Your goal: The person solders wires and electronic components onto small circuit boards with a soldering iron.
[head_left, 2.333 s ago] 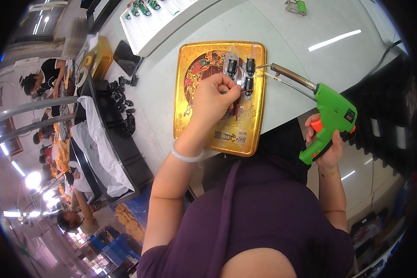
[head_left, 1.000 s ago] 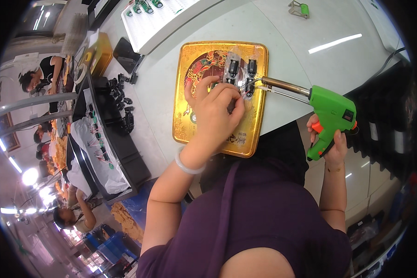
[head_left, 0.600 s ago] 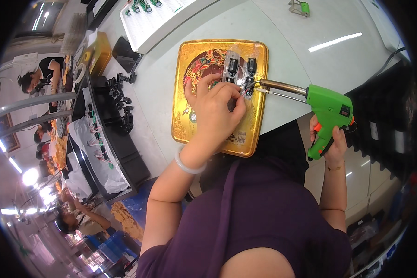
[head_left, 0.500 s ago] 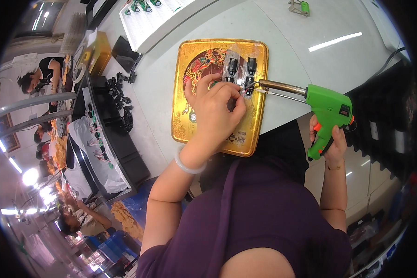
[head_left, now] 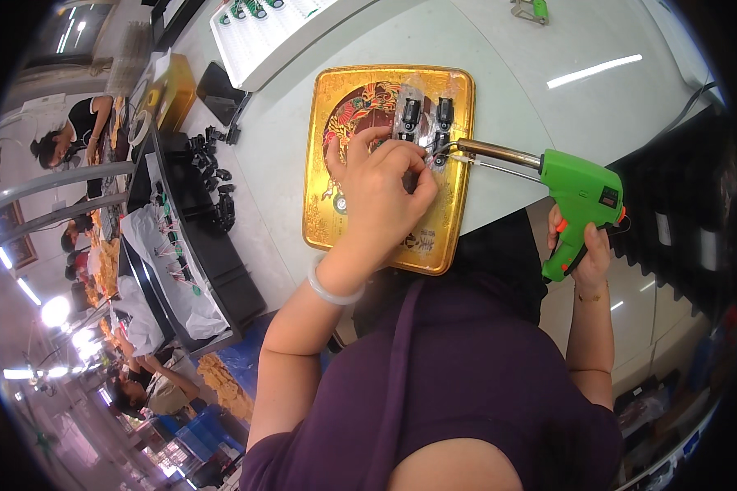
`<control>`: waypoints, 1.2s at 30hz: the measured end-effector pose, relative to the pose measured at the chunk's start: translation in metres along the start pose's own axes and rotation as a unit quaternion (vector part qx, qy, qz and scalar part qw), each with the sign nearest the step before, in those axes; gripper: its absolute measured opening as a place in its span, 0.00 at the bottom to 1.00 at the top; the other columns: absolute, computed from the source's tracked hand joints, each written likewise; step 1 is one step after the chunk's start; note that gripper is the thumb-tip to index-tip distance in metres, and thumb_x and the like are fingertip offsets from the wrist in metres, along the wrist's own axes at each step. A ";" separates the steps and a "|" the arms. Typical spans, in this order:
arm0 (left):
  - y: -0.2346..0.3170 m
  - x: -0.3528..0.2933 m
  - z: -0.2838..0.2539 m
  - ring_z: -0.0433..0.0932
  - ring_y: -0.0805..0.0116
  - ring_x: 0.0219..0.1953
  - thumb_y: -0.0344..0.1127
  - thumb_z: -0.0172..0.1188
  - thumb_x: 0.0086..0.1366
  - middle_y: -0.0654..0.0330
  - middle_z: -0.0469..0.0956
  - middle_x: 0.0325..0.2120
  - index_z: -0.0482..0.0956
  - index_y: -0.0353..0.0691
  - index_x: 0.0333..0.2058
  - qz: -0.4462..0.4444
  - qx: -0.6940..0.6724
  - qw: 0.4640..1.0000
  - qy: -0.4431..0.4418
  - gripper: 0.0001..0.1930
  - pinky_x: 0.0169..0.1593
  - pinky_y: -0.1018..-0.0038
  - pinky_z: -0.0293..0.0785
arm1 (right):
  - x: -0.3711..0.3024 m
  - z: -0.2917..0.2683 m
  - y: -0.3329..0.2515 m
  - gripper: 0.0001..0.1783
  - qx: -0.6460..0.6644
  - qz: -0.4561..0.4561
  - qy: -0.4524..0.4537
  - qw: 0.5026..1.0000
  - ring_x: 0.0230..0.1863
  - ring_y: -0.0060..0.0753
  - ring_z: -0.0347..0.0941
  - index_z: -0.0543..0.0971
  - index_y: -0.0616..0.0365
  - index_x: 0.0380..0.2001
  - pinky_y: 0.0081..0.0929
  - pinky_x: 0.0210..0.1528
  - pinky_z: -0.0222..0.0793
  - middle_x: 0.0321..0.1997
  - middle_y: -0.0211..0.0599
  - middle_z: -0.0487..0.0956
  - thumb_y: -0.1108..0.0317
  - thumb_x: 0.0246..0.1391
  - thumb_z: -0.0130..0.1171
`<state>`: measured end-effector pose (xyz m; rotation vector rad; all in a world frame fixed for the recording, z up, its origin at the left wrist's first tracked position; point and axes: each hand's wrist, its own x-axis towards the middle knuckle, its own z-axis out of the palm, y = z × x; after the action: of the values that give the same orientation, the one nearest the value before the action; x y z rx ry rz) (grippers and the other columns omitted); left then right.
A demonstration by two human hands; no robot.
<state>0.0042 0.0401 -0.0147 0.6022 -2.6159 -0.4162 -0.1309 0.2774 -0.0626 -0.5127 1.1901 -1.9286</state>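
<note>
My right hand point(head_left: 591, 260) is wrapped round the handle of a green soldering gun point(head_left: 580, 188), whose long metal barrel points left. Its tip meets a small black part point(head_left: 440, 157) near the right side of a gold tin lid point(head_left: 326, 227) with a colourful round picture. Over the lid, my left hand point(head_left: 382, 190) pinches thumb and forefinger together close to that tip. What the fingers hold is too small to make out. Beyond them, two more small black parts, a left one point(head_left: 411, 113) and a right one point(head_left: 445, 113), stand in clear strips on the lid.
A white tray point(head_left: 258, 69) with green-based parts stands at the far left. Left of the lid are loose black parts point(head_left: 209, 168) and a black bin point(head_left: 221, 266) lined with white sheeting. A green-ended metal stand point(head_left: 539, 10) sits at the back. Other people work at far left.
My hands and the soldering gun hold almost the same place. The tin lid sits very slightly farther away. At far left, a person in the background has shifted a little.
</note>
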 end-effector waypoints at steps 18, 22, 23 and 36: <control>0.001 0.002 0.005 0.68 0.62 0.41 0.32 0.60 0.40 0.69 0.75 0.22 0.72 0.45 0.14 0.009 0.002 1.000 0.027 0.05 0.52 0.54 0.48 | -0.009 0.003 0.007 0.26 -0.026 0.001 0.008 1.000 0.29 0.27 0.63 0.66 0.67 0.40 0.19 0.25 0.64 0.30 0.40 0.66 0.50 0.54 0.45; 0.001 0.002 0.005 0.68 0.62 0.41 0.32 0.60 0.40 0.68 0.75 0.22 0.72 0.45 0.14 0.007 0.000 1.000 0.029 0.05 0.51 0.55 0.48 | -0.009 0.001 0.009 0.27 -0.035 0.006 0.009 0.999 0.29 0.27 0.64 0.66 0.67 0.40 0.20 0.26 0.64 0.31 0.42 0.67 0.48 0.54 0.45; 0.002 0.003 0.003 0.68 0.62 0.41 0.32 0.60 0.40 0.68 0.75 0.22 0.72 0.45 0.14 0.007 0.000 1.000 0.029 0.05 0.51 0.55 0.48 | -0.009 0.000 0.009 0.27 -0.035 0.005 0.010 0.999 0.29 0.27 0.64 0.66 0.67 0.40 0.20 0.26 0.64 0.31 0.42 0.67 0.48 0.54 0.45; 0.002 0.001 0.005 0.68 0.62 0.41 0.33 0.59 0.41 0.68 0.75 0.22 0.72 0.45 0.15 0.002 0.004 1.000 0.025 0.04 0.53 0.50 0.47 | 0.041 0.023 0.015 0.33 0.215 -0.068 -0.046 0.973 0.46 0.39 0.67 0.65 0.68 0.49 0.37 0.50 0.62 0.47 0.52 0.69 0.45 0.55 0.41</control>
<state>0.0003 0.0420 -0.0177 0.6026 -2.5712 -0.3858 -0.1333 0.2286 -0.0668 -0.4507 0.6629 -2.1747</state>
